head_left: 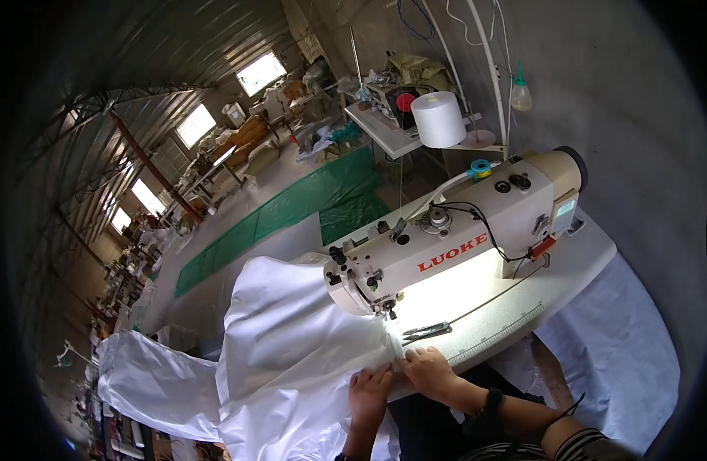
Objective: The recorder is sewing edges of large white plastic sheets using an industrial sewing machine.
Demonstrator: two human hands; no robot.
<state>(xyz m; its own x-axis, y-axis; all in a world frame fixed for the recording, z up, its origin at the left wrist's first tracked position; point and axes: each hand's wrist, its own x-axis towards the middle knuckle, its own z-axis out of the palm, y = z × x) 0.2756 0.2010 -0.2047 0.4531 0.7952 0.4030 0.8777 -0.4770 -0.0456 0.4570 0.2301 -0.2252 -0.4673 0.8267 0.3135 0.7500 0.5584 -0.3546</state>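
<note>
Hands [369, 393] close together, fingers [382, 375] on white fabric [292, 330], forearms [465, 396] converging

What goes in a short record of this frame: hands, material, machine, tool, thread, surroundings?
Left hand: on the white fabric, near its right edge
Right hand: beside the left, fingertips by that edge; grip unclear
Machine: pale sewing machine, light shining beneath its arm
Tool: snips, lying right of the needle area
Thread: white cone, behind the machine
Floor: green sheet

Printed in big red capitals along the machine [468, 219]; marked as a ruler [498, 336] on the worktop [580, 257]; too small to read on the display [566, 207].
</note>
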